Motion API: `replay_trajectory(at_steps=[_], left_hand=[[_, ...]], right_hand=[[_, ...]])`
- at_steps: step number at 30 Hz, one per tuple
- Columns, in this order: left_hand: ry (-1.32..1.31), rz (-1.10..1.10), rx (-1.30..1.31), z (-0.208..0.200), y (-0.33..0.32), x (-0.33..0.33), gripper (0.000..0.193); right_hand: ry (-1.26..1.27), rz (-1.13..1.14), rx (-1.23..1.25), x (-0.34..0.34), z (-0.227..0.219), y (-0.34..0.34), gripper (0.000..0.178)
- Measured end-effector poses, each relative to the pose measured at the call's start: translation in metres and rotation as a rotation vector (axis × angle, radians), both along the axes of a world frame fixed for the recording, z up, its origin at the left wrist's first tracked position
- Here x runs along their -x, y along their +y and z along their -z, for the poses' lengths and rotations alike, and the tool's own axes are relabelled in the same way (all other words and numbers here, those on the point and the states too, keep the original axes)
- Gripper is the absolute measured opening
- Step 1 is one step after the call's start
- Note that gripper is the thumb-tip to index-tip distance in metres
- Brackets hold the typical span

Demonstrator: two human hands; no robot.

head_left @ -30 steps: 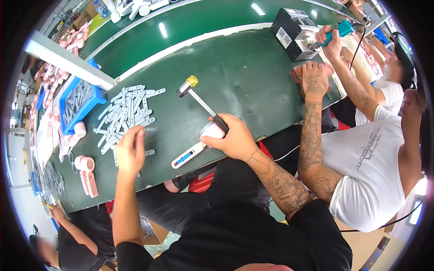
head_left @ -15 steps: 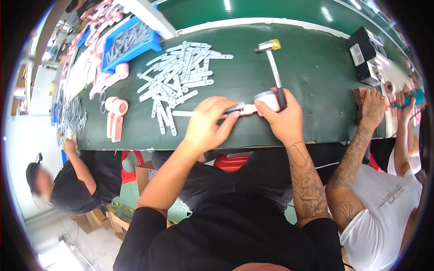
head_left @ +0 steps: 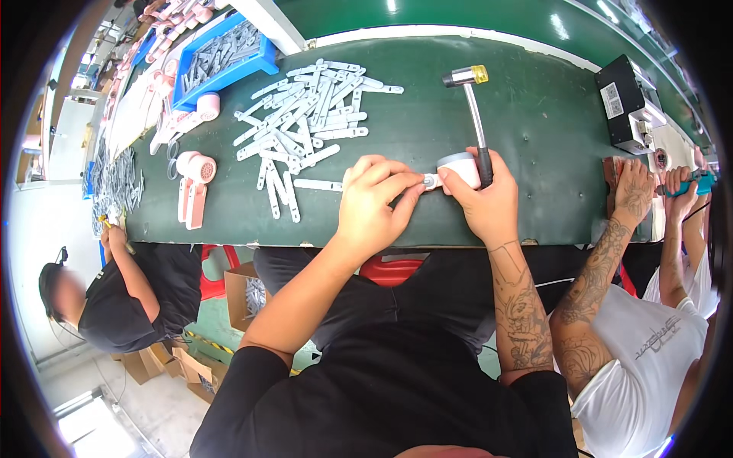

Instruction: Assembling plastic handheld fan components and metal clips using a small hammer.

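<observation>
Both hands shifted rightward; right hand (head_left: pixel 489 202) hides most of the white part (head_left: pixel 458 166).

Green bench (head_left: pixel 427 130) — grey strips (head_left: pixel 309 114), mallet (head_left: pixel 475 114)

So the wearer's got a plain black short-sleeved tee, sleeves ending just above the elbows, with both forearms bare below that. Dark grey-black trousers show between the tee and the near edge of the green table (head_left: pixel 473 99). The right forearm is covered in dark ink tattoos from elbow to wrist, including a small geometric shape just below the right hand (head_left: pixel 489 202). The left forearm has no ink that I can see, and the left hand (head_left: pixel 376 206) is bare, no gloves, rings or watch visible.
</observation>
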State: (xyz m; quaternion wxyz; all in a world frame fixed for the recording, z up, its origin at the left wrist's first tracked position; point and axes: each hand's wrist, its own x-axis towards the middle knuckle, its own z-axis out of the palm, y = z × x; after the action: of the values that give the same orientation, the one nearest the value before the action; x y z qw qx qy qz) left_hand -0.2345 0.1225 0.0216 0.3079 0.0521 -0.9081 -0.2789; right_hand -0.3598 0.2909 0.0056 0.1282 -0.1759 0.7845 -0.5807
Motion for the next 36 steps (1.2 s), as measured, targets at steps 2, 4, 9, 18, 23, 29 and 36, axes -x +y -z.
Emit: replay_trajectory(at_steps=[2, 4, 9, 18, 23, 29, 36], left_hand=[[-0.023, 0.021, -0.06, 0.003, -0.003, 0.0, 0.012], [-0.045, 0.039, -0.123, 0.003, -0.007, 0.001, 0.01], [-0.125, 0.113, -0.308, 0.001, -0.008, 0.002, 0.008], [-0.135, 0.116, -0.317, 0.007, -0.006, -0.003, 0.01], [-0.056, 0.095, -0.235, 0.009, -0.004, 0.001, 0.007], [-0.039, 0.11, -0.21, 0.008, -0.008, 0.003, 0.006], [-0.033, 0.134, -0.288, 0.009, -0.005, 0.004, 0.005]], right_hand=[[0.011, -0.001, -0.014, 0.0, 0.0, -0.001, 0.052], [0.022, -0.004, -0.029, 0.0, 0.001, -0.001, 0.052], [-0.002, -0.021, 0.0, 0.003, 0.005, 0.0, 0.052], [0.426, 0.049, -0.099, -0.023, -0.014, 0.031, 0.042], [0.293, -0.092, -0.397, -0.067, -0.056, 0.084, 0.047], [0.513, -0.103, -0.449, -0.081, -0.067, 0.088, 0.054], [0.648, -0.066, -0.467, -0.079, -0.067, 0.083, 0.056]])
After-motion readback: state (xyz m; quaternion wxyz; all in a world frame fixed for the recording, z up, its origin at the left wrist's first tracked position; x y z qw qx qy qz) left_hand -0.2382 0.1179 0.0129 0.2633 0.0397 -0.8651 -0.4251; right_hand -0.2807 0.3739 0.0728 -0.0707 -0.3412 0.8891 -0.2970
